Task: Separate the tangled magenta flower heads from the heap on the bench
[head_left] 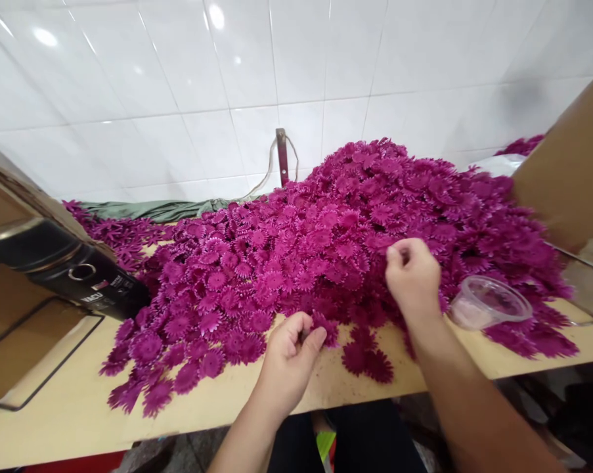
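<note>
A big heap of magenta artificial flower heads covers the middle of a light wooden bench. My left hand is at the heap's near edge, fingers curled and pinching one flower head. My right hand reaches into the heap a little farther back, fingers closed on a flower in the pile. A few loose flowers lie on the bench between my hands.
A clear plastic cup lies tipped on the flowers right of my right hand. A black appliance sits at left beside cardboard. A cardboard panel stands at right. White tiled wall and a green cloth lie behind.
</note>
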A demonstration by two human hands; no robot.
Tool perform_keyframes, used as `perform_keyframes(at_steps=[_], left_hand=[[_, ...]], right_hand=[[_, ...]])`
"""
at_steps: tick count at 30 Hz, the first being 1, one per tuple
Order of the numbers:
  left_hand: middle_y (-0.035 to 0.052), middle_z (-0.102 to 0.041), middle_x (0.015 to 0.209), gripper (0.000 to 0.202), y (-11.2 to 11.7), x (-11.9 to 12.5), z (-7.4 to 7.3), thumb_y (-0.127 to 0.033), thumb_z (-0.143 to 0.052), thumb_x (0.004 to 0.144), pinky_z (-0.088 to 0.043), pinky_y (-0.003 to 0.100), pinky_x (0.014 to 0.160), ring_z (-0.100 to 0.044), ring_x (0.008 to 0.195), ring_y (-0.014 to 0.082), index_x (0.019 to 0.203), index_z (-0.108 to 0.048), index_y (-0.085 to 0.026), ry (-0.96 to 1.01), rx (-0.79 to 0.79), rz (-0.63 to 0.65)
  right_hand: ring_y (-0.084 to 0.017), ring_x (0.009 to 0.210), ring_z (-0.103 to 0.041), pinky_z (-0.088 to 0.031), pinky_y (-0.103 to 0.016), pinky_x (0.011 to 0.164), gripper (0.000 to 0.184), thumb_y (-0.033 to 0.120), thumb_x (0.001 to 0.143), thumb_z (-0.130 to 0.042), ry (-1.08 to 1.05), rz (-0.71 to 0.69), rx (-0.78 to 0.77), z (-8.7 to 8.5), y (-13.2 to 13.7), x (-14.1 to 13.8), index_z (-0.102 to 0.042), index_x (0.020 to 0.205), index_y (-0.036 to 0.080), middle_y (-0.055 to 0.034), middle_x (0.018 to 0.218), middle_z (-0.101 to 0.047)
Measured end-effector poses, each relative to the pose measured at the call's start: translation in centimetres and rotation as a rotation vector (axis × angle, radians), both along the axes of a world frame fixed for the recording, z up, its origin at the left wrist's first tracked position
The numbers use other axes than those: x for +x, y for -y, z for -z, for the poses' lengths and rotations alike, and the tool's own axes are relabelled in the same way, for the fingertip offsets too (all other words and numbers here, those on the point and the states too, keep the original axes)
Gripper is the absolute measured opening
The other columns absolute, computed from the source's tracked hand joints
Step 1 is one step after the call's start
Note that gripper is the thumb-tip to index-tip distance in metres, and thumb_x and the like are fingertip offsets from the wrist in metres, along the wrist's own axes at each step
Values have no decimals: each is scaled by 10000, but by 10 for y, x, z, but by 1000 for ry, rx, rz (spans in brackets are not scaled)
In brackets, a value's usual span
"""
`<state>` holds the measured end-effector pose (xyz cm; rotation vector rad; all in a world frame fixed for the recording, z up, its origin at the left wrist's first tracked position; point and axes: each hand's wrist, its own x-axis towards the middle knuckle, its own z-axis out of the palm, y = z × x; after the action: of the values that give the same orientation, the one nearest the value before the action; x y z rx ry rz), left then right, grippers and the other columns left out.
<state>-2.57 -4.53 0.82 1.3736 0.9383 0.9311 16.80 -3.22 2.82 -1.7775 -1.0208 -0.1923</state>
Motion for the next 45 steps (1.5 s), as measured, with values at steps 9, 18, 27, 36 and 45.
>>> perform_keyframes(at_steps=[9, 18, 27, 36, 45], left_hand=[[-34, -505, 589, 319, -8, 4, 6, -436, -705, 593, -371, 217, 604, -462, 595, 98, 631, -558, -155, 212, -203, -49], [15, -652, 756, 324, -7, 10, 13, -420, -737, 561, -418, 268, 761, -568, 801, 166, 736, -653, -161, 296, -307, -251], [-26, -561, 613, 272, -10, 12, 9, -384, -710, 611, -408, 225, 622, -483, 595, 96, 672, -588, -149, 279, -171, -60], [-72, -353, 502, 425, -12, 10, 8, -498, -682, 601, -278, 192, 498, -311, 505, 63, 527, -441, -156, 232, -165, -109], [-72, -297, 490, 528, -8, 5, 6, -624, -627, 582, -233, 205, 470, -248, 484, 66, 487, -373, -171, 212, -93, -111]], right_hand=[[-213, 738, -581, -484, -387, 731, 171, 138, 698, -462, 216, -221, -2, 13, -4, 19, -593, 802, 172, -90, 813, -599], [-191, 826, -574, -476, -342, 749, 135, 272, 815, -507, 107, -572, -46, 3, 33, -39, -576, 899, 190, -73, 882, -607], [-176, 791, -601, -489, -329, 738, 146, 260, 796, -496, -308, -760, -172, 12, 35, -54, -564, 900, 183, -56, 847, -638], [-159, 784, -594, -486, -301, 719, 186, 268, 758, -559, -380, -885, -261, 0, 38, -62, -575, 917, 174, -56, 875, -638], [-112, 573, -510, -423, -243, 557, 105, 269, 668, -605, -573, -714, -120, 0, 22, -50, -576, 632, 175, 19, 587, -566]])
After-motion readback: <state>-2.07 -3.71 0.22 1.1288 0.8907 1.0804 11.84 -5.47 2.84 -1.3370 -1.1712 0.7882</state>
